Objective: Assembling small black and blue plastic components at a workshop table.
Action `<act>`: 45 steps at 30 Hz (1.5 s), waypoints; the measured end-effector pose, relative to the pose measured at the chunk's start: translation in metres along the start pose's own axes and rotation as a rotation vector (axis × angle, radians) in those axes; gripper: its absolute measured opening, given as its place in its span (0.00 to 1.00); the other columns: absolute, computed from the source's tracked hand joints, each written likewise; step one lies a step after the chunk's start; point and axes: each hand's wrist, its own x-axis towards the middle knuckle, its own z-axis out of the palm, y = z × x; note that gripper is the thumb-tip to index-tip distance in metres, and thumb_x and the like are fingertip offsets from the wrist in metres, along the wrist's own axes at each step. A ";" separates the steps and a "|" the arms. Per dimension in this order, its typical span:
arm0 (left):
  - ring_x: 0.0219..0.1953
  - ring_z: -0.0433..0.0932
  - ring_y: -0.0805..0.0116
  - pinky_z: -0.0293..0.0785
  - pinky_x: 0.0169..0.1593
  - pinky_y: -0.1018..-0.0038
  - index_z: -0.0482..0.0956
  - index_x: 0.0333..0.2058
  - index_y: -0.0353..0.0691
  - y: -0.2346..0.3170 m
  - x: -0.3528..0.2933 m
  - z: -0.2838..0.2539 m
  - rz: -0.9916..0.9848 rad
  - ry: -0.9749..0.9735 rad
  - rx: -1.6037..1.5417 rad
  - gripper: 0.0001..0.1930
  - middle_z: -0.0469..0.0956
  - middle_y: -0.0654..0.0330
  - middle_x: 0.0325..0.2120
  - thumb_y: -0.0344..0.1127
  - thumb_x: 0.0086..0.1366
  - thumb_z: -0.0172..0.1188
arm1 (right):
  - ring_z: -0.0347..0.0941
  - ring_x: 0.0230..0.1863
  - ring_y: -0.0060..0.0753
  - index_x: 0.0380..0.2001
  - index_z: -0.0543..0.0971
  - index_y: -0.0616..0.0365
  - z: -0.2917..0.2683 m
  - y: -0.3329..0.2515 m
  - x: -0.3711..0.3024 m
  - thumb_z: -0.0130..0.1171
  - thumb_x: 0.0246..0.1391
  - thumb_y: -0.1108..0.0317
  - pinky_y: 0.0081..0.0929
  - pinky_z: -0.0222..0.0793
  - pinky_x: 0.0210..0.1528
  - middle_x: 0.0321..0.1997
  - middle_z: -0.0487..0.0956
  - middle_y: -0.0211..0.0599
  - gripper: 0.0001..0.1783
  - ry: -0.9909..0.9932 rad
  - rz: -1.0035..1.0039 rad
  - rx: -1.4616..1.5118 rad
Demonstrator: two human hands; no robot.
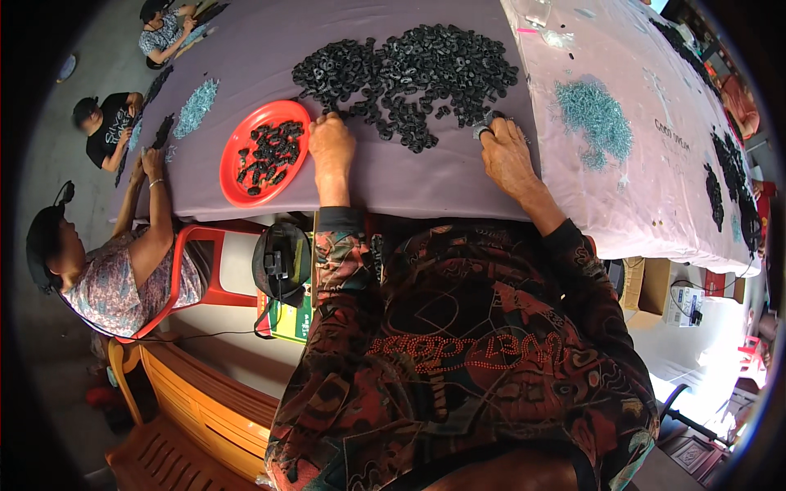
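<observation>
A wide heap of small black plastic pieces (446,69) spreads over the purple tablecloth (385,184) in front of me. My left hand (332,153) rests by the heap's near left edge, beside the red plate. Its fingers are curled together around something hidden from view. More black pieces lie inside that shallow red plate (232,187). To the right, my right hand (508,157) reaches the heap's near right corner with bent fingers closed at the tips. Something small, greyish and dark shows at those fingertips, too small to name.
Piles of small silvery-blue parts lie left (196,108) and right (594,119), the right one on a pink cloth (655,192). Another person (131,262) works at my left; more people sit farther off. A red chair (184,266) and wooden bench (205,409) stand at lower left.
</observation>
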 end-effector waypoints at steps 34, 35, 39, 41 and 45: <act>0.16 0.69 0.81 0.67 0.21 0.85 0.74 0.22 0.35 0.149 -0.054 -0.039 -0.144 -0.389 -1.624 0.11 0.74 0.64 0.15 0.32 0.62 0.55 | 0.67 0.29 0.12 0.37 0.73 0.61 -0.050 -0.011 0.018 0.57 0.52 0.72 0.13 0.63 0.30 0.28 0.75 0.26 0.09 -0.020 0.480 1.303; 0.17 0.69 0.81 0.67 0.22 0.85 0.75 0.22 0.35 0.148 -0.053 -0.041 -0.169 -0.419 -1.646 0.11 0.74 0.64 0.16 0.33 0.62 0.54 | 0.67 0.29 0.12 0.37 0.74 0.61 -0.050 -0.010 0.019 0.57 0.52 0.72 0.13 0.64 0.30 0.28 0.76 0.26 0.09 -0.054 0.467 1.313; 0.17 0.68 0.80 0.66 0.22 0.84 0.76 0.23 0.35 0.148 -0.054 -0.044 -0.197 -0.465 -1.707 0.14 0.74 0.63 0.16 0.38 0.64 0.53 | 0.67 0.27 0.13 0.34 0.76 0.59 -0.048 -0.011 0.017 0.58 0.52 0.71 0.14 0.64 0.29 0.28 0.77 0.27 0.06 -0.058 0.449 1.372; 0.17 0.69 0.80 0.66 0.22 0.84 0.76 0.23 0.36 0.149 -0.054 -0.045 -0.168 -0.486 -1.677 0.14 0.74 0.63 0.16 0.39 0.64 0.53 | 0.67 0.26 0.13 0.33 0.76 0.59 -0.045 -0.013 0.016 0.57 0.52 0.70 0.14 0.64 0.28 0.27 0.77 0.27 0.05 0.010 0.457 1.391; 0.17 0.70 0.81 0.67 0.21 0.83 0.76 0.21 0.36 0.136 -0.044 -0.048 -0.019 -0.366 -1.536 0.13 0.73 0.64 0.15 0.38 0.62 0.56 | 0.66 0.23 0.13 0.31 0.77 0.59 -0.045 -0.010 0.014 0.55 0.52 0.72 0.14 0.64 0.26 0.26 0.76 0.28 0.04 0.109 0.524 1.473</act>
